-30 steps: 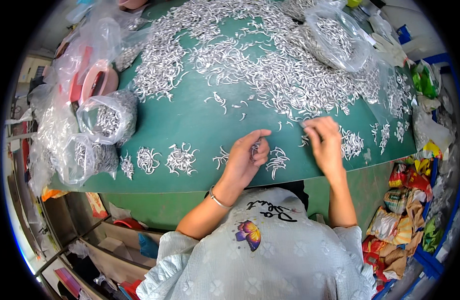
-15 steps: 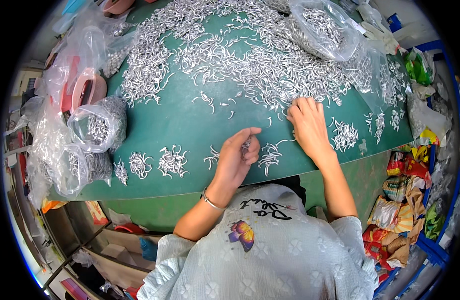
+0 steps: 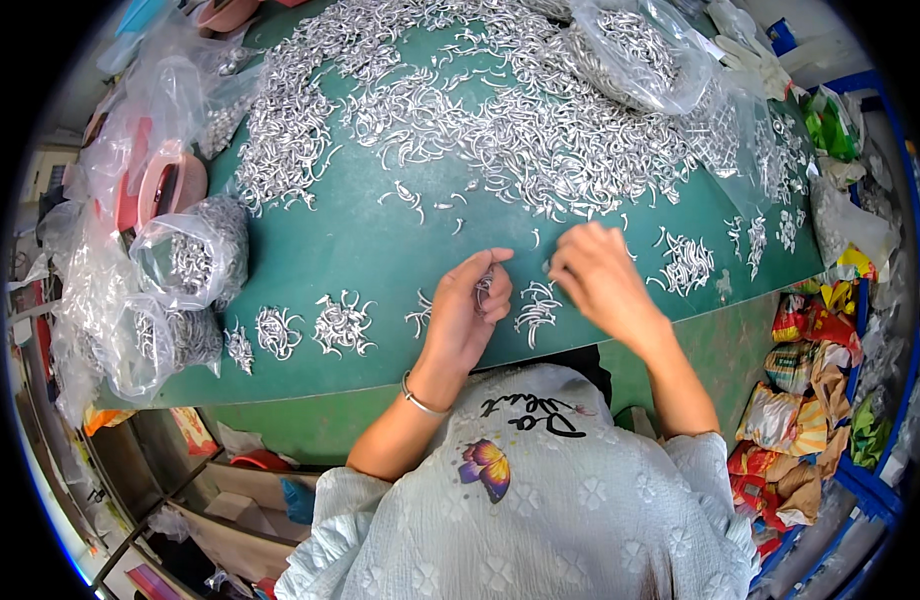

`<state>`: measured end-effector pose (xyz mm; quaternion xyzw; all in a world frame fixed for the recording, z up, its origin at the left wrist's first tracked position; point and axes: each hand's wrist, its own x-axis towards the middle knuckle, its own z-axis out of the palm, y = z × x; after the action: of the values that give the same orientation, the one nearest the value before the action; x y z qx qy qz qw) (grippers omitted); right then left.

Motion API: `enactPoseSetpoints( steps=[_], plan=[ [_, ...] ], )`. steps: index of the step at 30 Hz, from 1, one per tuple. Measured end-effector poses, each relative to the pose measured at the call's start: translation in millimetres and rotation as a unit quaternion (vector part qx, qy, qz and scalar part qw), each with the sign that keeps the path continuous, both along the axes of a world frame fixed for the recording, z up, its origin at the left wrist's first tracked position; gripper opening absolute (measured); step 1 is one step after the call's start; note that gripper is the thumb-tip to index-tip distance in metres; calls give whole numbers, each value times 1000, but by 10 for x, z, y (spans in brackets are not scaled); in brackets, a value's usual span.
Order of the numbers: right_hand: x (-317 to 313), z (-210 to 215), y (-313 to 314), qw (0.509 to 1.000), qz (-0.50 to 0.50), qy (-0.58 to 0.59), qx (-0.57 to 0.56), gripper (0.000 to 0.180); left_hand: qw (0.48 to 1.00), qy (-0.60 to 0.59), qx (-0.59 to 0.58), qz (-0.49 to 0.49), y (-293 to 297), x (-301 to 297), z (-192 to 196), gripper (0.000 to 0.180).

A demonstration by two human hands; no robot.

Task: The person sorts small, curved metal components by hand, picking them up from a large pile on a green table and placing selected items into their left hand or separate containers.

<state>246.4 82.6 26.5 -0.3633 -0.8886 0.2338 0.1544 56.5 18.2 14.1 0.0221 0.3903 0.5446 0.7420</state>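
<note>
My left hand (image 3: 468,308) is curled above the near part of the table, with small curved silver metal pieces (image 3: 484,288) showing in its palm. Fingers bent together, my right hand (image 3: 602,282) hovers to the right of it, slightly blurred; whatever its fingertips hold is too small to make out. Between and below the hands lies a small cluster of curved silver pieces (image 3: 537,312). Another little cluster (image 3: 420,314) is partly hidden by my left hand. Beyond both hands spreads a large heap of the same silver pieces (image 3: 540,140).
Small piles (image 3: 344,322) line the near edge of the green table (image 3: 320,250), with more piles (image 3: 686,266) at right. Clear bags of pieces (image 3: 190,255) stand at left, beside a pink basket (image 3: 172,185). A large open bag (image 3: 640,55) sits at the far right.
My right hand has drawn back from the edge of the heap, moving left and nearer to my left hand. My left hand stays almost in place, still curled around its pieces.
</note>
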Motion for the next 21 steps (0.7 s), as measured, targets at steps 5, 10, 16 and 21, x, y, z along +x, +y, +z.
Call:
enactPoseSetpoints(
  steps=[5, 10, 16, 21],
  plan=[
    [-208, -73, 275, 985, -112, 105, 78, 25, 1000, -1, 10, 1, -10, -6, 8, 24],
    [-384, -352, 495, 975, -128, -1, 182, 27, 1000, -5, 4, -5, 9, 19, 40, 24],
    [-102, -324, 676, 964, -203, 158, 62, 19, 1000, -4, 5, 12, -16, -50, 9, 23],
    [213, -193, 837, 943, -303, 128, -48, 19, 1000, -19, 2, 15, -13, -54, -9, 23]
  ],
)
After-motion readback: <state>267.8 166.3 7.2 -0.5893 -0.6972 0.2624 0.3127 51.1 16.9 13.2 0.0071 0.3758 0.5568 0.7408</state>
